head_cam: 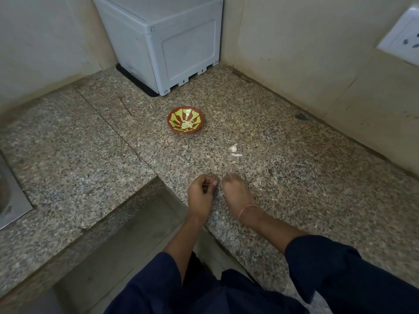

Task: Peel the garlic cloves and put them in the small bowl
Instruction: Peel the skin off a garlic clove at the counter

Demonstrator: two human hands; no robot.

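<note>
Speckled granite made up the bench (pixel 95 143), with a steel sink (pixel 9 196) cut off at the far left edge of the frame. At upper centre stood a white appliance (pixel 172 41). Below it, mid-frame, sat the small bowl (pixel 174 114), red with green petals, holding a little heap of peeled cloves (pixel 187 125).

At lower centre the left hand (pixel 200 196) had its fingers curled in toward the thumb; whether that grip enclosed a clove could not be told. Close beside it but apart, the right hand (pixel 237 196) was bent fingers-down toward the bench, its grip likewise hidden. Above the hands, right of the bowl, lay a white garlic piece (pixel 233 147), probably a clove still in its skin, with a sliver of skin (pixel 237 155) just below it. A wall socket (pixel 401 41) sat at upper right.

The step in hand looked like peeling. The next move would likely be a reach up-frame to that loose piece, to pinch it, strip the papery skin and drop the clove into the bowl.
</note>
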